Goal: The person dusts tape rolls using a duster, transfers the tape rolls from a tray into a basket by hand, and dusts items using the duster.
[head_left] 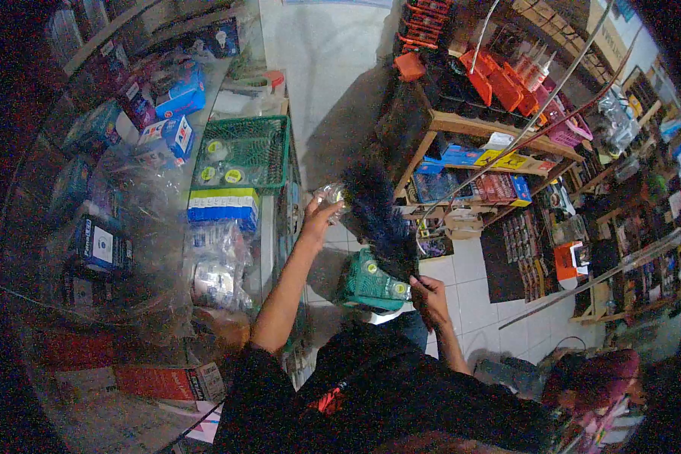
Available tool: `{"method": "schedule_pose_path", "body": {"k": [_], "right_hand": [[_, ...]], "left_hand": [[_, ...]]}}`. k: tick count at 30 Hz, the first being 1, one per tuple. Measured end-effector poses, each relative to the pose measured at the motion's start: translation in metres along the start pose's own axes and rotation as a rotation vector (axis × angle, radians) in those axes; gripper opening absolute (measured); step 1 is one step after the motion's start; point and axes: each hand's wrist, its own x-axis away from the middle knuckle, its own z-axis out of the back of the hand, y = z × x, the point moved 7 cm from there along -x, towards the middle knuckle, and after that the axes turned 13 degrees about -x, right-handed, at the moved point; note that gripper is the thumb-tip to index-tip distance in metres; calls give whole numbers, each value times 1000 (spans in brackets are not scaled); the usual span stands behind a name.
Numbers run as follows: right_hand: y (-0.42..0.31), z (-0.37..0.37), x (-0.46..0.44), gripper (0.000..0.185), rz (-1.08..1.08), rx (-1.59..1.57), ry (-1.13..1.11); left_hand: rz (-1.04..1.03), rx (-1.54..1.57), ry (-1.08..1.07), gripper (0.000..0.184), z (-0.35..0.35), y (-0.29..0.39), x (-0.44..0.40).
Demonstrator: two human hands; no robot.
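Observation:
My left hand (321,219) is closed on a clear plastic-wrapped item (331,195), whose exact kind I cannot make out. Wrapped round the handle of a dark feather duster (374,208), my right hand (429,299) holds it with the feathers up, close beside the clear item. Below the duster is a green basket (374,303) near my legs, with several clear items bearing round yellow-green labels. A second green basket (287,151) stands on the counter to the left, holding similar labelled items.
Blue and white boxes (175,140) and plastic-wrapped goods (218,265) fill the glass counter on the left. At right, a wooden shelf (499,127) carries orange bins (499,79) and boxes. Thin cables hang across the right side. Another person (594,382) is at lower right.

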Motion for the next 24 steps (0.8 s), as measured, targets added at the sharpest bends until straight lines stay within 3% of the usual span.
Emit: {"method": "schedule_pose_path", "body": {"k": [3,6,14,17,20,23,24], "right_hand": [[-1,-2,3,32,1,10,-40],[3,-3,3,31,5,-3,-7],[12,2,-4,31,-8,-1,31],[8,-2,0,32,-49,9,-113],[-6,-7,3,33,-42,-4,-30],[-9,-14,7,33,-91,19,-57],[-8,-14,5,33,-65,35,-89]], "left_hand": [[-51,145,-30,49,3,-4,-2],[-264,-160,14,46,-3,20,3],[-243,-246,73,42,-3,28,11],[-305,-178,58,43,5,14,-1],[-126,-128,153,42,8,16,12],[-131,-244,85,40,4,20,9],[-153,-83,83,42,7,1,-6]]}}
